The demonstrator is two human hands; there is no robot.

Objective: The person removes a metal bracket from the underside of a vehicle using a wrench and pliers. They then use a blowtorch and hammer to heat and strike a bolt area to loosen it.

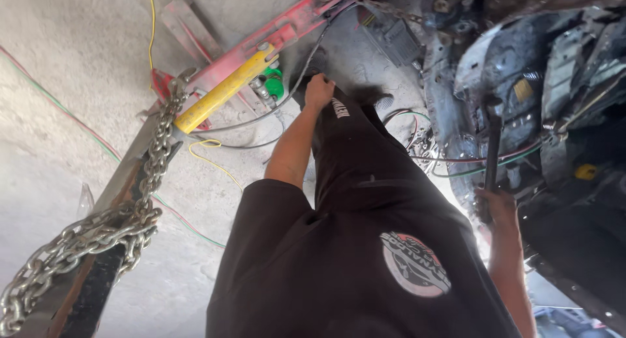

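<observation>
The right hand (499, 204) has its fingers wrapped round a dark hammer (492, 142) raised against the stripped, dented car body (495, 64), still plainly bent, while the left hand (319, 90), fingers curled, rests on the person's thigh above the concrete floor (78, 70).

Premises: a vehicle body-repair workshop. Evidence: bare concrete floor (72, 83); a red steel pulling beam (261, 41) fitted with a yellow hydraulic ram (225, 90); a heavy steel chain (98, 230) under tension; a stripped, damaged car body (521, 70) with exposed wiring (482, 162).
</observation>
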